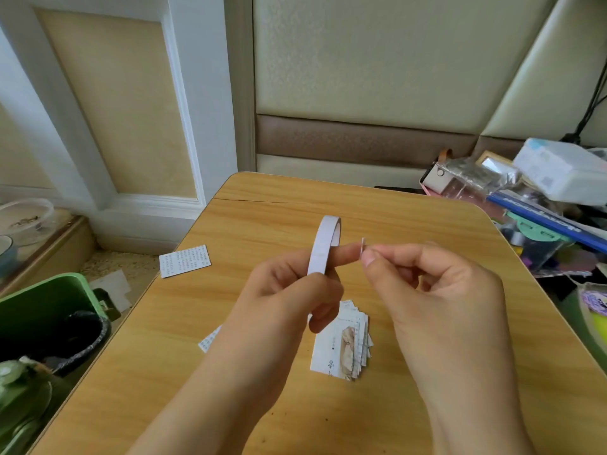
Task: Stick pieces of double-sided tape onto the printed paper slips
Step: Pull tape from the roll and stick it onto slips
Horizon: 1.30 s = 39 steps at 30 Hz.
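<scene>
My left hand [282, 290] grips a white roll of double-sided tape [323, 246], held upright above the wooden table [249, 356], with a finger through the ring. My right hand [437, 290] pinches a small piece of tape [362, 248] between thumb and forefinger, right at the left forefinger's tip. Below the hands lies a fanned stack of printed paper slips [345, 346] with a picture on top. One printed slip [184, 260] lies near the table's left edge. Another slip [210, 339] peeks out from under my left wrist.
A green waste bin [49, 316] with a black liner stands left of the table. Cluttered boxes, bags and a blue box [542, 205] crowd the right side. Padded wall panels rise behind the table.
</scene>
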{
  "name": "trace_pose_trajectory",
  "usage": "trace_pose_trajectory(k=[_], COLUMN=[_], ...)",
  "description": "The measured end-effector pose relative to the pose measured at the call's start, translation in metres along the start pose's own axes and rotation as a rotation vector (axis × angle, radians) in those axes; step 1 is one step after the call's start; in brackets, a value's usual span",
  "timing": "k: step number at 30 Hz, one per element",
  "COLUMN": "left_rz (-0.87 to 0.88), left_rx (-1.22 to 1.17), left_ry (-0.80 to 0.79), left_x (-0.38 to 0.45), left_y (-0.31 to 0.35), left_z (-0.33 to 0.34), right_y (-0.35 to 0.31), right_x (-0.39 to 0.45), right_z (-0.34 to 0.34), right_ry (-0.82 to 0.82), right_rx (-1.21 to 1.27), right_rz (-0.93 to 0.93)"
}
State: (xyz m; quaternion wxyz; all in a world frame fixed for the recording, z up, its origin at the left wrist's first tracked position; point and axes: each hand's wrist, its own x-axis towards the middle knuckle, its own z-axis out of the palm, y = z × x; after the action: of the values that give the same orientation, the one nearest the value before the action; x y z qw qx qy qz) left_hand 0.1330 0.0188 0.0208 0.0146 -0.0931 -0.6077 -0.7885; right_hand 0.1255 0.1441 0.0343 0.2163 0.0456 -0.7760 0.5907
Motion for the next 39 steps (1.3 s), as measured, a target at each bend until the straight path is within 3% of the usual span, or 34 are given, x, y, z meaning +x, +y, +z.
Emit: trace_pose_trajectory(k=[8,15,22,29,39], left_rz=[0.021,0.013,-0.018,-0.05,0.007], left_rx=[0.038,-0.026,-0.047,-0.153,0.003], left_ry=[-0.087,-0.04,0.022,0.04,0.048], left_x=[0.01,0.014,0.007,0.0,-0.014], left_y=[-0.013,-0.016,-0.01,-0.002,0.0], left_z=[-0.016,-0.013,-0.018,-0.018,-0.011], right_y=[0.005,0.001,0.0,0.008,0.006], right_x=[0.005,0.001,-0.009,-0.011,-0.013], right_z=[0.006,0.012,0.021,0.021,0.01], right_ry=[-0.012,0.052,0.087,0.086,0.151], right_rx=[-0.1,-0.169,-0.14,-0.315,-0.597], right_rz=[-0.035,0.067,0.031,-0.251,-0.57])
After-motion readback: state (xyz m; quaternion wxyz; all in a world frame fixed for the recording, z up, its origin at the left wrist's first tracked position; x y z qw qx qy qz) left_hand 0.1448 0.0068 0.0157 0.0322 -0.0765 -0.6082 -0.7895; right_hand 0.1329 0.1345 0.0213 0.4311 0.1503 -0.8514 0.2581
